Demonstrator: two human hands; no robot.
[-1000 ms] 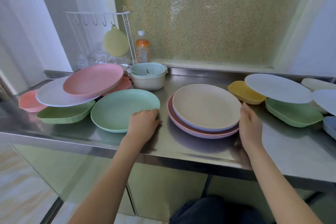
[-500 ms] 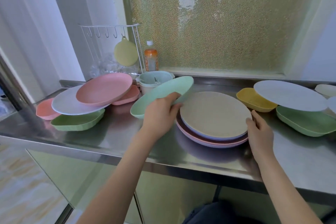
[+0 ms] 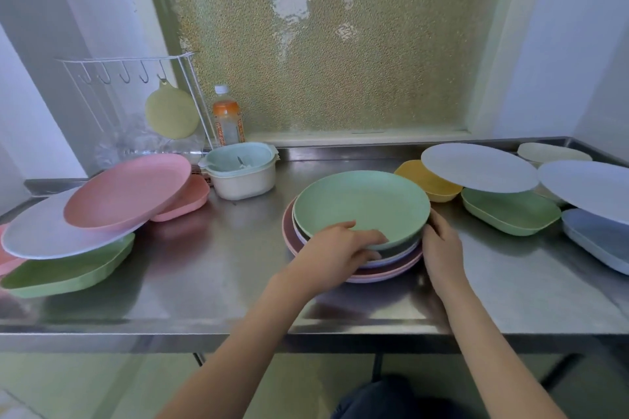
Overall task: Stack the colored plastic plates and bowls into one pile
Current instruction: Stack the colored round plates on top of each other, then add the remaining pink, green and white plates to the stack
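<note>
A mint green plate (image 3: 360, 204) lies on top of the pile of plates (image 3: 391, 270) in the middle of the steel counter. My left hand (image 3: 337, 245) grips the green plate's near rim, thumb on top. My right hand (image 3: 439, 241) rests against the pile's right edge. At the left, a pink plate (image 3: 126, 190) leans on a white plate (image 3: 44, 231) over a green dish (image 3: 64, 274), with a pink dish (image 3: 187, 197) behind. To the right are a yellow bowl (image 3: 425, 180), a pale blue plate (image 3: 476, 167), a green dish (image 3: 507, 211), another pale plate (image 3: 589, 187) and a blue dish (image 3: 599, 238).
A cream container with a mint colander (image 3: 241, 170) stands behind the pile. An orange-labelled bottle (image 3: 227, 119) and a white wire rack (image 3: 136, 95) with a round yellow pad stand at the back left. A cream dish (image 3: 551, 153) sits in the far right corner.
My left hand has carried the green plate from the counter at the left, through the air, onto the top of the pile. My right hand has stayed at the pile's right edge.
</note>
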